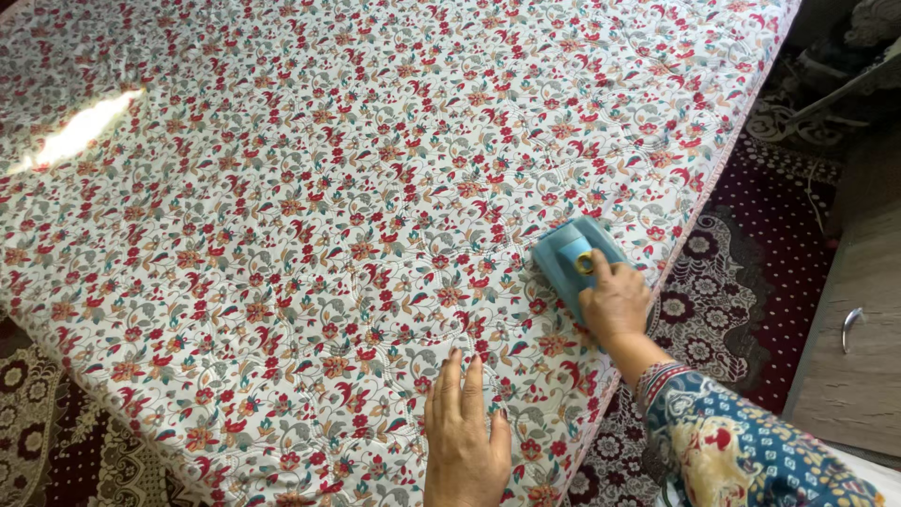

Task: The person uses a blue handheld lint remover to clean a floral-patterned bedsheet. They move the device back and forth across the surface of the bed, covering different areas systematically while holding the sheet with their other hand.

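**Iron under my right hand on the floral cloth**

The iron [572, 255], a small blue one with a yellow dial, sits flat on the cloth [310, 216], its body reaching out ahead of my right hand [615, 302]. I have that hand wrapped over its rear, thumb lying by the dial. My left hand [465, 432] lies nearer me and to the left of the right one, palm down, fingers straight and close together, pressing the cloth and holding nothing. The cloth, white with red flowers, spreads far ahead and left of both hands. A dark red carpet [751, 244] shows right of my right hand, past the cloth's edge, with a wooden cabinet [863, 282] beyond.
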